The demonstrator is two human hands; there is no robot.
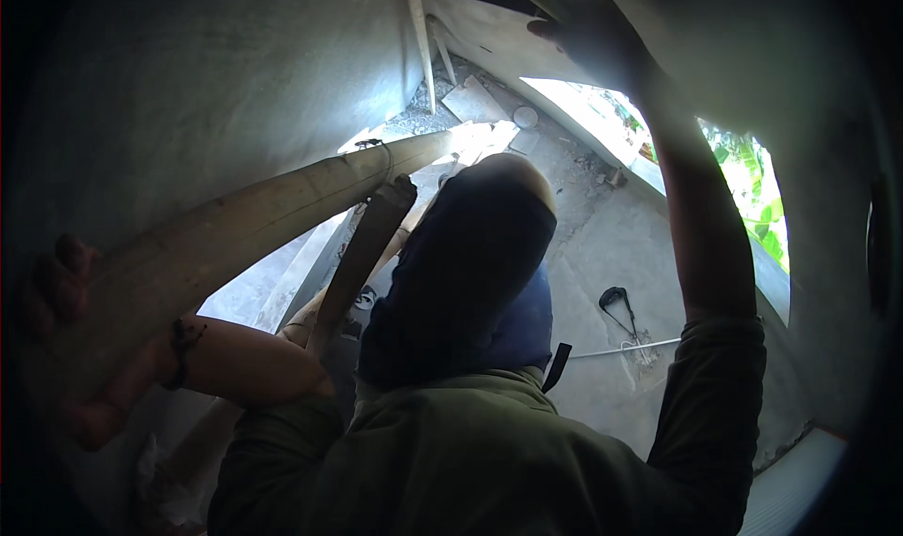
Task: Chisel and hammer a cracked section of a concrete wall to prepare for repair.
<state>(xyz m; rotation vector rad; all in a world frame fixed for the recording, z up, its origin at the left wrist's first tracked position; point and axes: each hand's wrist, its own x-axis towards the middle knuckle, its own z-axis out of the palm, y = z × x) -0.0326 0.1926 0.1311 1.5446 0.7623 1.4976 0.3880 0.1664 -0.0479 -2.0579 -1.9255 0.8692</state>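
Observation:
Neither of my hands can be made out. Close in front is a person in a dark green top [489,451] and a dark blue head covering [461,263], seen from behind. That person's left hand [99,414], below a dark bracelet [181,353], is at a thick pale pole, like bamboo [282,202]. Fingers [61,282] curl over the pole's upper side, dim at the rim. The person's right arm is raised, and the right hand [597,38] is against a pale strip [541,0] near the top; its grip is too dark to read.
A rough wooden post [362,254] stands beneath the pole. Grey walls [235,66] close in on both sides. Right, foliage [757,188] shows through a bright opening. On the concrete floor [602,244] lie a black loop [616,306], a thin rod [621,350] and rubble [611,174].

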